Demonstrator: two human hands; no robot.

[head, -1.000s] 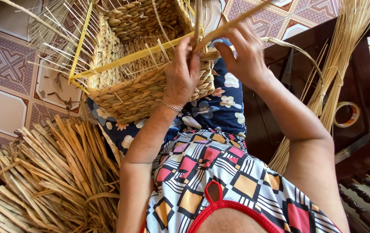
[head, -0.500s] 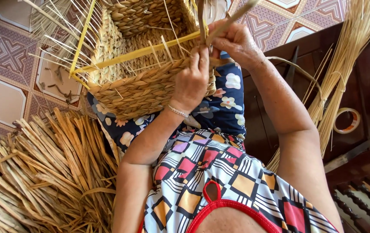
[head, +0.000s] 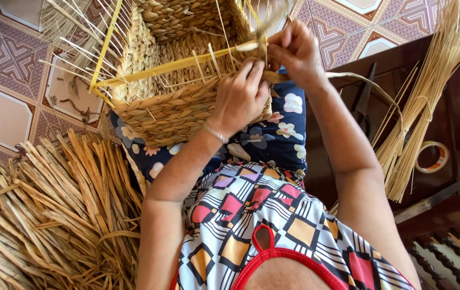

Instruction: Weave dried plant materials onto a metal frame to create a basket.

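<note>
My bare arms, a thin silver chain bracelet (head: 216, 133) on my left wrist, above a red-trimmed geometric-print sleeveless dress (head: 262, 225).

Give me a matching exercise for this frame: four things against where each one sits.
Things:
1. woven basket
2. roll of tape
3. pile of flat straw
4. left hand

Places:
A. on the dark wooden table
B. on the person's lap
C. on the floor at the lower left
D. pressed on the basket's near rim

Pairs: 1-B, 2-A, 3-C, 4-D
</note>
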